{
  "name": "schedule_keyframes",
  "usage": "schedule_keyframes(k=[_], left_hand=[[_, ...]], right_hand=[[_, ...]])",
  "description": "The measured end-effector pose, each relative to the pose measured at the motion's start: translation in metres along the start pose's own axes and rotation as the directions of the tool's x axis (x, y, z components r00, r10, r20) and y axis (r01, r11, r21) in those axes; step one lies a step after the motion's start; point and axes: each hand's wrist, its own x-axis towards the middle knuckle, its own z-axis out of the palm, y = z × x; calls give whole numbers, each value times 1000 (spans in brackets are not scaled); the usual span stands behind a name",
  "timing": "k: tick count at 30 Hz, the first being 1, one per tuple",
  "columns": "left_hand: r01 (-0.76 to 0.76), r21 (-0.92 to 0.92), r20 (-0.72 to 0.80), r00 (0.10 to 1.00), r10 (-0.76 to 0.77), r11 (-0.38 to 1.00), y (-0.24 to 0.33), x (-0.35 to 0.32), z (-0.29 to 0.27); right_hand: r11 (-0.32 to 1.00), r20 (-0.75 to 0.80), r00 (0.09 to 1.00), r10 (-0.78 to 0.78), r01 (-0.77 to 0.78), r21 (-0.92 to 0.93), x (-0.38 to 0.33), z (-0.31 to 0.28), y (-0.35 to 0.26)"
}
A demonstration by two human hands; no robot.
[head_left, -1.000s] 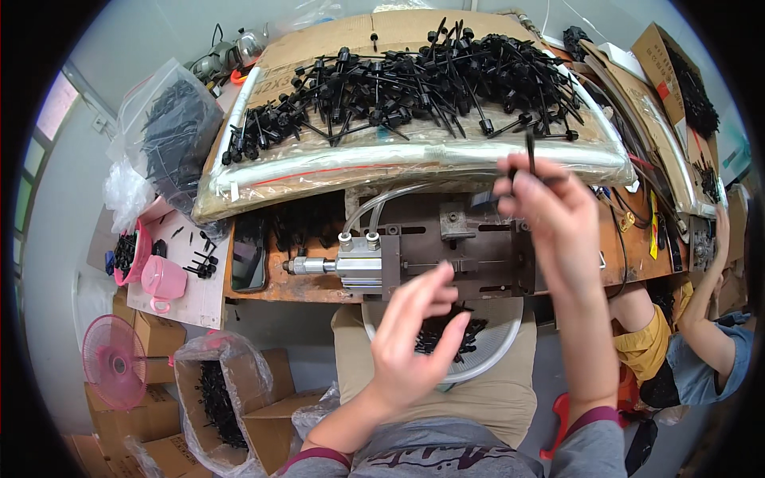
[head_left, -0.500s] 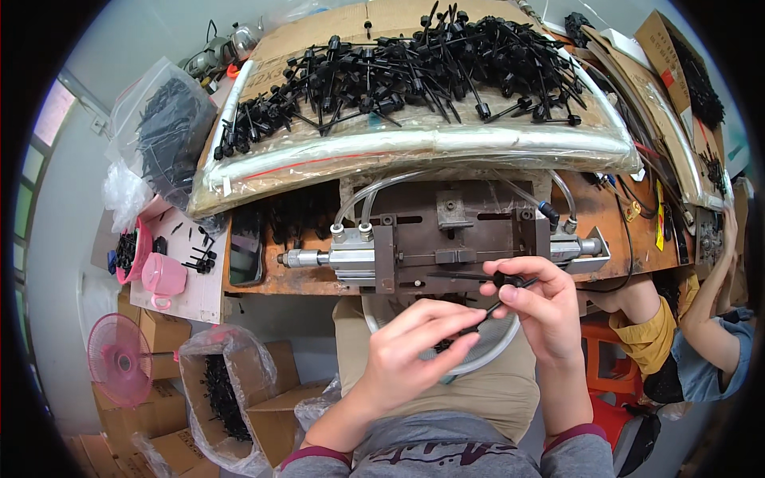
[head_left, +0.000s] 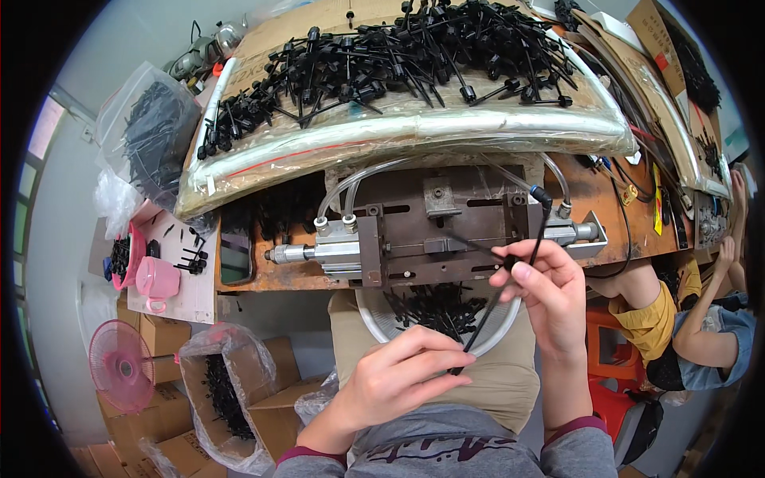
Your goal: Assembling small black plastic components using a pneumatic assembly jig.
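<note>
Both hands [head_left: 478,334] (fingertips pinched) on black rod [head_left: 502,291]

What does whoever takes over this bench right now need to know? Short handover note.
Left hand: pinches the lower end of a thin black rod part.
Right hand: grips the same part higher up, beside the metal press fixture.
Supply: pile of black parts on the plastic-covered cardboard board above the fixture.
Round metal bowl on the lap under the fixture holds more black parts, apparently finished ones.
Done: one part picked up and in both hands. Left: it is not in the fixture yet; the large pile remains.
</note>
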Motion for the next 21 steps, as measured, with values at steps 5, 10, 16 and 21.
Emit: schedule_keyframes(k=[5,10,16,21], left_hand=[[1,125,-171,985,21,992,-16,5,13],[-39,512,-124,985,119,858,-45,15,26],[-67,702,-38,991,131,709,-49,24,32],[-71,707,-10,994,111,704,-45,32,27]], right_hand=[[993,-120,986,-111,105,-56,-3,-2,4],[980,-170,971,-170,147,-135,-12,-3,6],[975,-171,969,-180,152,-164,-22,-6,10],[974,-177,972,-157,123,-189,-26,-5,14]])
